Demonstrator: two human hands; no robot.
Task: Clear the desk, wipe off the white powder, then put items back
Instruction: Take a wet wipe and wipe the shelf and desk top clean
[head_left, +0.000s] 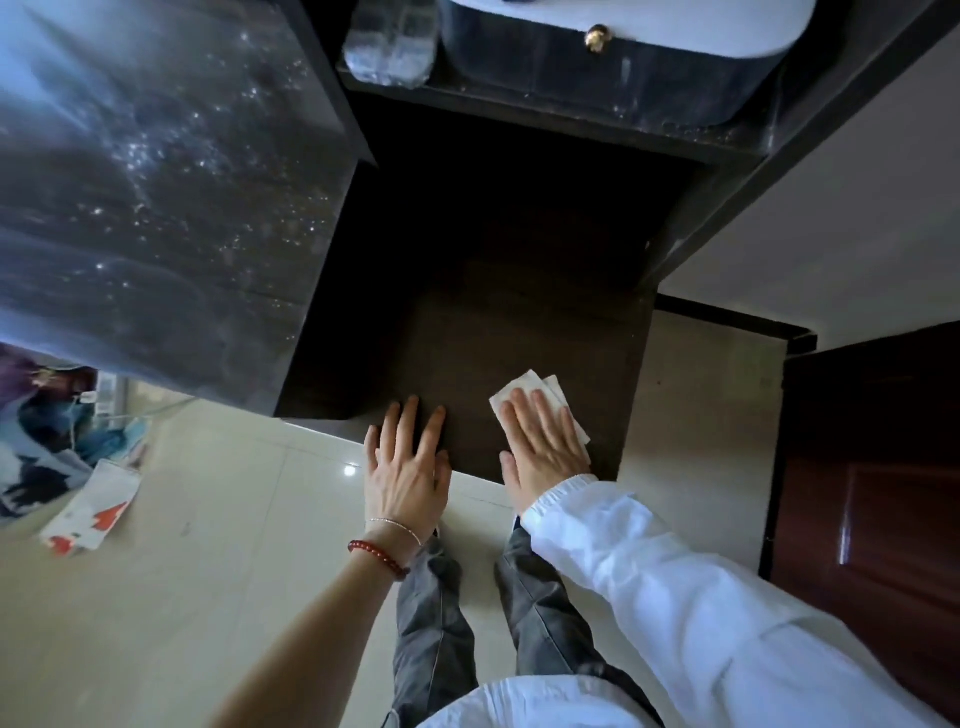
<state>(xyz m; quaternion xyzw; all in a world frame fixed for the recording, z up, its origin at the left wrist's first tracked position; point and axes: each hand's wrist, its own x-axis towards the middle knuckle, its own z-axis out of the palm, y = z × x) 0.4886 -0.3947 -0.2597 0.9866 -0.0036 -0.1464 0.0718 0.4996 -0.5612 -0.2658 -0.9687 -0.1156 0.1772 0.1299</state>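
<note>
Powder: white specks (156, 171) lie scattered over the dark glossy counter (171, 291) at upper left, well away from your 2 hands.
Tissue: a folded white tissue (522, 387) lies flat on the lower dark surface (519, 312), near its front edge.
Right hand: your right hand (543, 441) lies flat on the tissue, fingers straight and slightly spread; it presses, it does not clutch.
Left hand: your left hand (408, 462) rests just beside it on the same surface, fingers straight, holding nothing.
Handling: the tissue looks thin, soft and light; it will likely bunch or tear if you drag it hard, so keep your palm and fingers spread over its middle. The powder looks loose and dry and may smear or drift off the edge, not lift cleanly.
Stage: I judge that wiping is under way, with the speckled top not yet clean.
Hard to make out: a clear plastic bottle (389, 47) and a dark case with a brass knob (597, 37) at the top are cut off by the frame. Blurred fabric and a printed packet (91, 506) lie on the floor at left; what they are I cannot tell. Whether the lower surface carries powder is too dark to tell.
</note>
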